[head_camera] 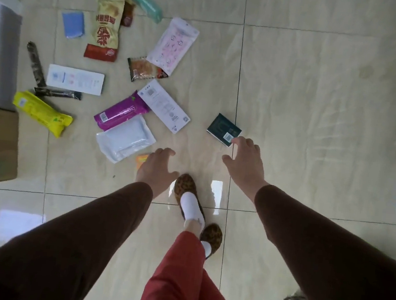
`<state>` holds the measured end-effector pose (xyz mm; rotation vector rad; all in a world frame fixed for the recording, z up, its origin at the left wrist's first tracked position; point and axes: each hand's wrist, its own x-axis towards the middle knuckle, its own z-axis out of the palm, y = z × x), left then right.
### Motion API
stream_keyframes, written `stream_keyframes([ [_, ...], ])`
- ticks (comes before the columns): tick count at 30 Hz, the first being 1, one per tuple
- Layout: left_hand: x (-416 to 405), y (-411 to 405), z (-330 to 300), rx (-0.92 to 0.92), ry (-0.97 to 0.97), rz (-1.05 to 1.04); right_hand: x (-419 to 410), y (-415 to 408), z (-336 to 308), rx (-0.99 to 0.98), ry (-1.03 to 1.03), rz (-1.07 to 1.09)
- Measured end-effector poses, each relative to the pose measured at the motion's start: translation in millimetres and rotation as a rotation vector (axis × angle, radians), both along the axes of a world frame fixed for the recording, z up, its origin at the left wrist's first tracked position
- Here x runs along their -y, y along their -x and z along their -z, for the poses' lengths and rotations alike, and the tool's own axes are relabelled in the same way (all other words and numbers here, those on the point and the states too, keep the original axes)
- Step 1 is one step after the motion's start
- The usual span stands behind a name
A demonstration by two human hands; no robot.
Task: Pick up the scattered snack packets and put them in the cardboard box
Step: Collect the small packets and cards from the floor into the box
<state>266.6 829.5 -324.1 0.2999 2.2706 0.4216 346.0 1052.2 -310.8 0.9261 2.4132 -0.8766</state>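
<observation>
Right hand (245,160), fingers spread, touches a small dark green barcoded packet (223,129) on the tiled floor (321,115); left hand (156,167) spread, holding nothing.

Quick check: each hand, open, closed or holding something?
Left hand: open, holding nothing.
Right hand: open, fingertips at the dark green packet, not gripping it.

Soft, even daylight fills the scene — bright, without hard shadows. The glossy tiled floor (298,99) throws back pale window-shaped glare patches (two close beside the leopard-print slipper (185,185), a larger one far to its left). The frame edges bend and darken, the whole picture slightly soft.
</observation>
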Motion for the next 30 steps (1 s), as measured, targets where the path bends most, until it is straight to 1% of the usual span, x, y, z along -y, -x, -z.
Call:
stream_keyframes([
  [6,14,19,49,0.068,0.08,-0.192,-26,43,52,0.092,-0.02,-0.068],
  [12,48,19,111,0.081,0.225,-0.354,-42,81,125,0.191,-0.051,-0.177],
  [15,64,12,148,0.08,0.297,-0.454,-49,95,166,0.257,-0.088,-0.273],
  [19,79,-2,202,0.084,0.372,-0.505,-60,106,215,0.325,-0.147,-0.397],
  [23,78,-11,245,0.103,0.395,-0.531,-68,108,250,0.34,-0.177,-0.46],
  [26,75,-16,268,0.05,0.432,-0.529,-72,105,268,0.338,-0.159,-0.485],
  [30,65,-24,280,-0.03,0.473,-0.552,-74,105,276,0.303,-0.117,-0.489],
])
